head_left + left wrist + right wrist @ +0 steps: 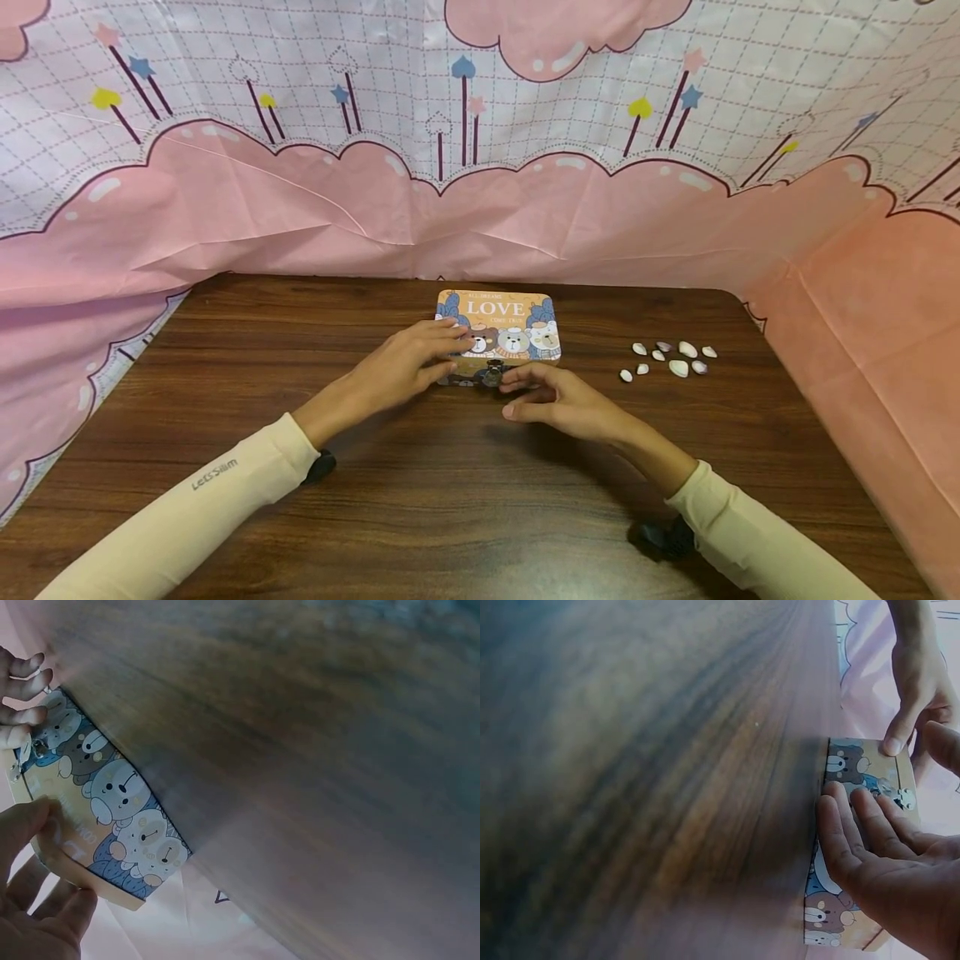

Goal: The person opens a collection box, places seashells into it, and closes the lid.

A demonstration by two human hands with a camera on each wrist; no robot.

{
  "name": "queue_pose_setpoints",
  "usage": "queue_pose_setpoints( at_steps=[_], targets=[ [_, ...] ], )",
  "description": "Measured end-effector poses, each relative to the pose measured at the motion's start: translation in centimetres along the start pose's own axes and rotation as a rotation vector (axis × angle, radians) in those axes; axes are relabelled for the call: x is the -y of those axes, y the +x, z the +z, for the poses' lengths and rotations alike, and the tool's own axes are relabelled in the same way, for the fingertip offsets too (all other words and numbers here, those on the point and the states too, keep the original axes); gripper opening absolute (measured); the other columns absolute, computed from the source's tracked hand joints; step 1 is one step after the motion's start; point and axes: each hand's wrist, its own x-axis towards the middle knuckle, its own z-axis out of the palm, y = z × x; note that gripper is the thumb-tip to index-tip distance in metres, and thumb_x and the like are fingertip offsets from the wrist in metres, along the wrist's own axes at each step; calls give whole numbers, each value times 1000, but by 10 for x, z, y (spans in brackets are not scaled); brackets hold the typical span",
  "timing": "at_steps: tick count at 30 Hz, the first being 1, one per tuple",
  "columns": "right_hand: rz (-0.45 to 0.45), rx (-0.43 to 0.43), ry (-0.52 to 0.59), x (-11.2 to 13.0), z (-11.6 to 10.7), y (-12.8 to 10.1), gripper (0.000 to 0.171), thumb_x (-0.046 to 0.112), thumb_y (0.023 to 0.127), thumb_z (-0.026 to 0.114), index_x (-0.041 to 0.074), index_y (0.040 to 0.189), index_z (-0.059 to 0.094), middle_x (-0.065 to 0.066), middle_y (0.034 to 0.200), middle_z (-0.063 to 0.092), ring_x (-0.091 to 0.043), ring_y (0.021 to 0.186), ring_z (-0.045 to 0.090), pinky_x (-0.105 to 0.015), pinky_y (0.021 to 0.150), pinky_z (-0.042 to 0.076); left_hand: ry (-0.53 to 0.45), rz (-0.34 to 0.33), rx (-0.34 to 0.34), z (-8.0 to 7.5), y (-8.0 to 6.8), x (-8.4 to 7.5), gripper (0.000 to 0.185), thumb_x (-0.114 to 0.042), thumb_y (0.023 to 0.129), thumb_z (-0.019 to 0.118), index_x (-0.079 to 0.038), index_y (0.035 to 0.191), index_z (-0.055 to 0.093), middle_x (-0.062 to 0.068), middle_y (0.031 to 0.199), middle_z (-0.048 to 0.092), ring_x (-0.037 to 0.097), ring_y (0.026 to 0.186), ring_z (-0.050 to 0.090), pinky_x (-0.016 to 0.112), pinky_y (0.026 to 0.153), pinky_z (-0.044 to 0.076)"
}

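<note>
A small tin box printed with bears and the word LOVE lies on the table, its lid down. A metal clasp sits at the middle of its front. My left hand holds the box's left end, thumb against the front and fingers over the lid and side; the thumb shows on the box front in the left wrist view. Just right of the clasp is my right hand, its fingers loosely bent. In the right wrist view these fingers hide part of the box front; whether they touch it I cannot tell.
Several small seashells lie loose on the brown wooden table, right of the box. A pink and white printed cloth hangs behind the table and along its sides.
</note>
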Motion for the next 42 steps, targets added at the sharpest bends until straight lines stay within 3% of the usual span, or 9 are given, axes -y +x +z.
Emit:
queue_pose_setpoints(
  at_steps=[17, 26, 33, 37, 42],
  targets=[
    [-62, 8, 49, 1, -2, -2, 52, 22, 96, 77, 5, 141, 57, -20, 142, 60, -33, 117, 68, -35, 100, 58, -28, 37, -7, -5, 2, 1, 39, -15, 101, 70, -14, 139, 68, 10, 151, 60, 31, 147, 49, 51, 126, 40],
    [-84, 22, 74, 2, -4, -3, 55, 19, 96, 76, 9, 144, 53, -19, 145, 59, -37, 121, 66, -39, 100, 59, -47, 40, -19, -10, 6, 2, 38, -15, 102, 69, -12, 139, 68, 9, 148, 63, 31, 146, 51, 51, 126, 40],
    [-54, -14, 42, 6, -10, -9, 53, 28, 98, 75, 13, 144, 55, -13, 142, 63, -36, 127, 64, -40, 105, 58, -91, 47, -52, -12, 7, -1, 39, -14, 102, 68, -11, 141, 66, 12, 148, 63, 34, 144, 52, 50, 124, 42],
    [-48, -39, 38, 6, -19, -15, 49, 30, 99, 73, 13, 143, 57, -14, 140, 65, -30, 120, 67, -39, 99, 62, -104, 52, -68, -12, 7, -1, 40, -12, 102, 67, -9, 141, 65, 14, 149, 61, 36, 144, 52, 51, 125, 42],
    [-97, -120, 61, 6, -35, -20, 38, 21, 102, 70, 7, 136, 62, -22, 133, 68, -23, 110, 73, -46, 90, 65, -87, 67, -116, -11, 6, 0, 38, -11, 101, 69, -8, 139, 67, 14, 147, 62, 35, 142, 55, 51, 123, 44]
  ],
)
